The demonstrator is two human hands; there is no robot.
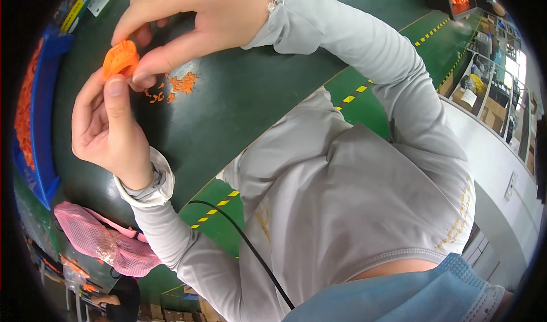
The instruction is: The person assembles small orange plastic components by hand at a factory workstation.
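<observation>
View: head camera, looking down at a person at work.
Orange piece (pixel 119 59): up in the air at the upper left, above the table, between the two hands; small, curved and hollow, with a ridged upper side and its opening turned down toward the thumbs.
Left hand (pixel 111 125): pinching the orange piece from below, thumb tip at its lower edge and a finger at its left side; the other fingers curl in toward the palm.
Right hand (pixel 196 23): also on the orange piece, a forefinger reaching over its top and the thumb at its lower right; whether the thumb presses on it or rests just beside it, I cannot tell.
Table (pixel 250 108): dark green and shiny, under both hands.
Orange scraps (pixel 183 83): a loose little heap on the table, near the right thumb, with a few bits scattered to its left.
Blue bin (pixel 48 122): at the left edge, holding many orange bits (pixel 24 108).
Pink mesh bag (pixel 102 236): below the left hand, near the left forearm, with a pink strap.
Clothes: a pale grey shirt (pixel 342 197) with long sleeves, and a blue face mask (pixel 393 296) at the bottom.
Black cable (pixel 250 247): curving down across the front of the shirt.
Floor (pixel 373 108): green, crossed by yellow and black tape (pixel 354 96).
Background: a shelf (pixel 484 88) with boxes at the right; a dark sleeve (pixel 125 293) of another person at the lower left.
</observation>
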